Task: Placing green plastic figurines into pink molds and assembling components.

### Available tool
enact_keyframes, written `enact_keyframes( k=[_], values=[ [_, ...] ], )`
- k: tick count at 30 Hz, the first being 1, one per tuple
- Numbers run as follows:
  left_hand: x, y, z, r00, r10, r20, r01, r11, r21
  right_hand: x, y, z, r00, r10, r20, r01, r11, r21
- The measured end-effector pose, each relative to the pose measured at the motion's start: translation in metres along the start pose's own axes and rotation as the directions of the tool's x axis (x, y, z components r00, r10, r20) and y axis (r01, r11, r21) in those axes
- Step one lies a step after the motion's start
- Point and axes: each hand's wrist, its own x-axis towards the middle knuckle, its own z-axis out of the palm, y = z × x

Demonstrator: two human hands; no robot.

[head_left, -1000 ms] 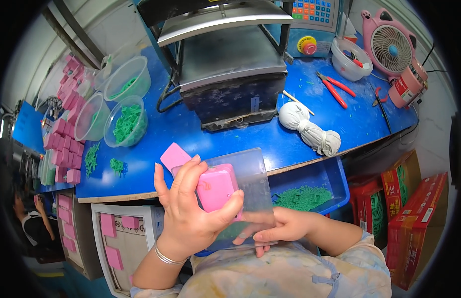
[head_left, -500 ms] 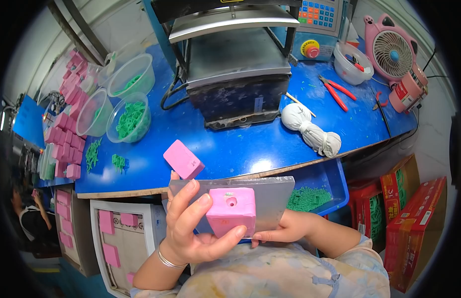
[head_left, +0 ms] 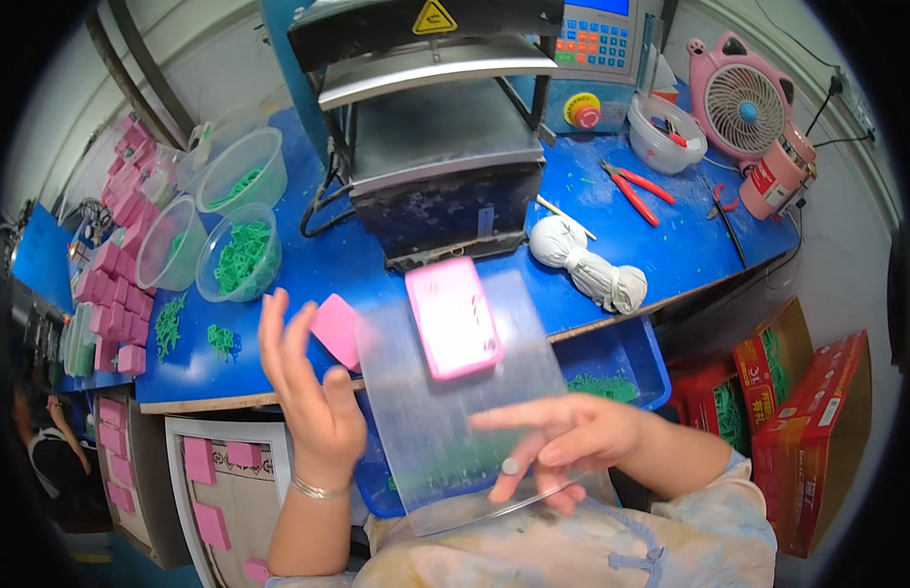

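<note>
The pink block [head_left: 453,318] is now released by the spread, empty left hand [head_left: 323,421] and is seen right of it, at the far end of the clear sheet [head_left: 426,407]; support is judged transferred. Whether the sheet is gripped by the right hand [head_left: 587,436] cannot be told.

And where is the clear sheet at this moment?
In the head view, the clear sheet is just below centre, right of the left hand; the right hand overlaps its lower right part.
</note>
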Motion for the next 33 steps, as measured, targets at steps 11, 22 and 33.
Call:
enact_keyframes(
  k=[11, 22, 33],
  values=[
    [-0.001, -0.045, 0.017, 0.942, -0.092, 0.322, 0.044, 0.987, 0.151, 0.015, -0.089, 0.026, 0.967, -0.253, -0.031, 0.244, 0.953, -0.178],
    [-0.001, -0.033, 0.017, 0.959, -0.080, 0.273, 0.012, 0.970, 0.243, 0.059, -0.119, 0.008, 0.592, -0.764, -0.257, 0.498, 0.597, -0.629],
    [-0.003, -0.040, 0.021, 0.964, -0.066, 0.256, 0.015, 0.980, 0.199, 0.079, -0.112, 0.003, 0.416, -0.864, -0.285, 0.489, 0.476, -0.731]
  ],
)
